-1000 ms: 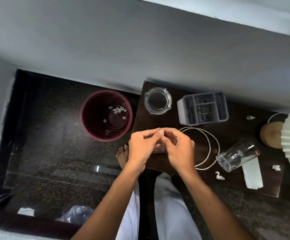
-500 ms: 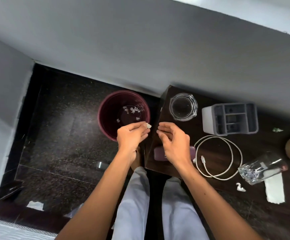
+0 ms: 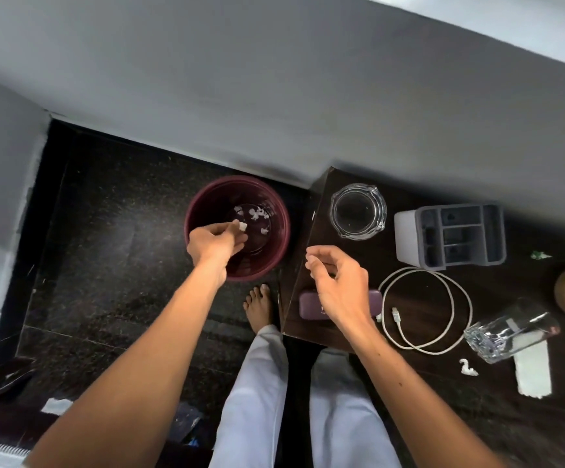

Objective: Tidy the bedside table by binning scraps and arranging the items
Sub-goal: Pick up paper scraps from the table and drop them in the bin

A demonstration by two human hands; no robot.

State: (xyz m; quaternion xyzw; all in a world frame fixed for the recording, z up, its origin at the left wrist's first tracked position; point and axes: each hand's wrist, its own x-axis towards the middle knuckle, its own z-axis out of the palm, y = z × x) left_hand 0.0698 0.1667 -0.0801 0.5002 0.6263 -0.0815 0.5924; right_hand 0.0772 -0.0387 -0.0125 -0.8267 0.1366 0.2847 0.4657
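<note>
1. At the counter's [image 3: 503,288] near edge lie a torn white scrap [image 3: 468,367] and a white paper strip [image 3: 534,373]. A drinking glass [image 3: 510,332], tipped on its side, lies over the strip's far end.
2. A coiled white charging cable [image 3: 453,309] lies left of the glass, and a purple case [image 3: 309,304] sits near the near left corner.
3. The right hand [image 3: 338,282] hovers above the case, its fingers [image 3: 323,253] loosely curled and holding nothing.
4. The left hand [image 3: 213,243] reaches over a maroon bin [image 3: 213,197] on the floor, left of the counter. Its fingers [image 3: 225,228] pinch a small paper scrap [image 3: 242,226] above the opening. Binned scraps [image 3: 257,213] lie at the bottom.
5. A glass ashtray [image 3: 358,211] stands at the far left corner, with a grey organiser [image 3: 449,236] beside it.
</note>
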